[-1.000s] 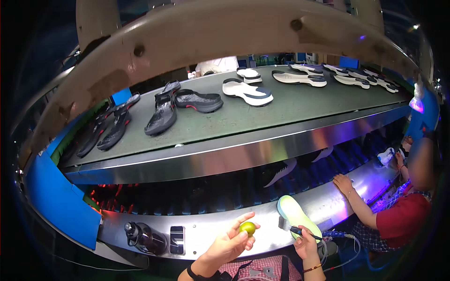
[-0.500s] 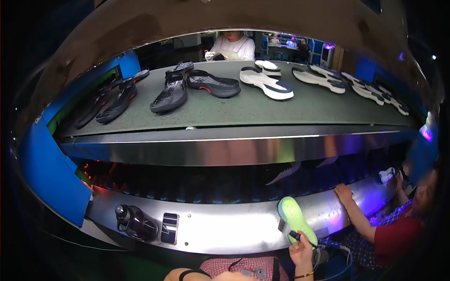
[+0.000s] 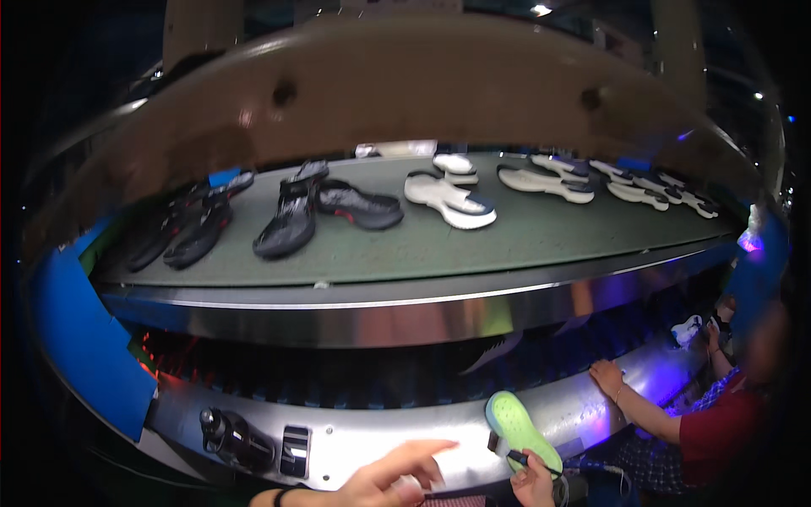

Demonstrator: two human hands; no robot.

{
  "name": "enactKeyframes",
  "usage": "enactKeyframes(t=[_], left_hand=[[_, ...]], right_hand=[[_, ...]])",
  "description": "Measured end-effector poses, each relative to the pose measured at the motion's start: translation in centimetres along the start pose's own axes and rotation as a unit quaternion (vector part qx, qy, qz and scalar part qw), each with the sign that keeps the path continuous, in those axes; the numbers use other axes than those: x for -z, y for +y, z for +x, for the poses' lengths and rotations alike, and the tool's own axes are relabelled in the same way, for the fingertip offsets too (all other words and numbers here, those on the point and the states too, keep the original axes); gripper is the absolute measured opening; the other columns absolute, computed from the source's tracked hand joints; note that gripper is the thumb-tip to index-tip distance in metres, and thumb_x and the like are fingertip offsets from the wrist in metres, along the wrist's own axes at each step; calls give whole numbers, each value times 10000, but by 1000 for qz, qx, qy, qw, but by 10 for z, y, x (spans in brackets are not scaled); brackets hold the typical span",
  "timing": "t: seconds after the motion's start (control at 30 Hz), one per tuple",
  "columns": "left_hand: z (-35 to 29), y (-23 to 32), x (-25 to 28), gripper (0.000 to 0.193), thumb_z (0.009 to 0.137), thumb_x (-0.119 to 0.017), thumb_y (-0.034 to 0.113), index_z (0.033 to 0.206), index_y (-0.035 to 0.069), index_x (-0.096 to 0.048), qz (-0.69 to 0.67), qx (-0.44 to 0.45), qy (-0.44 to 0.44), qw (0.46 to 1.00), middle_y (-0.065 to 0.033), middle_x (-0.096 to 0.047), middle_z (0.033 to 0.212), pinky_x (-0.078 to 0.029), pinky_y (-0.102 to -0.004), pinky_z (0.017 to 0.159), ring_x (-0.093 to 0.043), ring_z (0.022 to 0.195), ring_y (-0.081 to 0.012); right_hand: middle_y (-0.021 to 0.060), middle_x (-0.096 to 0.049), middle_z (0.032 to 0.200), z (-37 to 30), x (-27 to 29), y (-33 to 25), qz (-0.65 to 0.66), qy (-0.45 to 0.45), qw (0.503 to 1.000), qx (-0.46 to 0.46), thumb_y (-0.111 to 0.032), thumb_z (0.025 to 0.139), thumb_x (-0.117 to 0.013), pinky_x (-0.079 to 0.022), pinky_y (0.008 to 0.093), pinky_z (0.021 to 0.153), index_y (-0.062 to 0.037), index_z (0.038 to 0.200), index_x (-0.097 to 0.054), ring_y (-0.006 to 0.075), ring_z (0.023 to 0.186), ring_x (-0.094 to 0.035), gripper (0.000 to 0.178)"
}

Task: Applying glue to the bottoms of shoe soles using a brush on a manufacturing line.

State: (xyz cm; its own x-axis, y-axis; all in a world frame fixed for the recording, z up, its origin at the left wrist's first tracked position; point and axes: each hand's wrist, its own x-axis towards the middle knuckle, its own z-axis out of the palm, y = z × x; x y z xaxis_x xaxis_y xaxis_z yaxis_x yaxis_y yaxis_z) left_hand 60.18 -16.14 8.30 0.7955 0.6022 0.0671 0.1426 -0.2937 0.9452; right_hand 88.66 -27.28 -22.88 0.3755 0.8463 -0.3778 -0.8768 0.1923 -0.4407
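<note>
A lime-green shoe sole (image 3: 515, 422) with a pale blue side edge lies slanted on the metal ledge (image 3: 372, 439). My right hand (image 3: 532, 483) is at its near end, closed around a short black pen-like tool (image 3: 519, 459) with a cord. The tool's tip is over the sole; whether it touches cannot be made out. Left of the sole, above the ledge's near edge, my left hand (image 3: 393, 477) reaches to the right with its index finger stretched out. Its fingers are slightly blurred and nothing shows in them.
Black soles (image 3: 287, 224) and white soles (image 3: 452, 200) lie on the green conveyor belt (image 3: 372, 266) above a dark slot. A dark bottle (image 3: 236, 439) and a phone (image 3: 295, 451) rest on the ledge's left. At right sits a co-worker in a red sleeve (image 3: 718, 422), one hand on the ledge.
My left hand has come into view from the lower edge and reaches toward the sole. The whole scene sits lower in the picture. My right hand keeps the black tool at the sole.
</note>
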Motion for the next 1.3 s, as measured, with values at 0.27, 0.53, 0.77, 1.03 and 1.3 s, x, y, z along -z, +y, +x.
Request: enactKeyframes(t=[0.27,0.53,0.77,1.03,1.3], left_hand=[[20,6,55,350,912,-586,207,1186,-9,-552,51,65,115,990,-145,-613,1090,-484,-332,838,-601,936,-222],[66,-5,37,446,888,-623,243,1242,-4,-511,75,59,-14,995,-138,-581,1153,-470,-340,878,-585,987,-219],[104,-8,21,536,868,-656,274,1291,1,-475,121,46,-163,978,-131,-553,1208,-457,-347,913,-571,1032,-216],[132,-7,38,643,844,-693,310,1348,6,-433,184,59,-418,888,-124,-522,1271,-442,-356,954,-555,1084,-213],[270,42,145,625,798,-676,344,1290,9,-484,440,7,137,888,-219,-470,1328,-360,-402,1046,-428,1265,-319]], right_hand=[[114,-646,1079,5,-12,-6,-164,28,986,15,-95,900,-527,-456,290,667,-46,1175,-580,171,743,-552,284],[142,-629,1120,-11,-14,-13,-680,62,724,99,-63,887,-510,-489,323,798,-29,1203,-572,231,911,-584,324],[154,-622,1126,26,61,25,-653,11,727,210,-11,883,-496,-515,302,801,38,1210,-548,218,918,-608,335],[154,-614,1127,69,91,35,-377,5,921,94,-79,949,-448,-515,259,779,75,1230,-504,206,951,-596,326],[156,-613,1127,55,17,-14,-270,15,961,53,-91,953,-450,-510,271,807,71,1225,-512,213,980,-589,323]])
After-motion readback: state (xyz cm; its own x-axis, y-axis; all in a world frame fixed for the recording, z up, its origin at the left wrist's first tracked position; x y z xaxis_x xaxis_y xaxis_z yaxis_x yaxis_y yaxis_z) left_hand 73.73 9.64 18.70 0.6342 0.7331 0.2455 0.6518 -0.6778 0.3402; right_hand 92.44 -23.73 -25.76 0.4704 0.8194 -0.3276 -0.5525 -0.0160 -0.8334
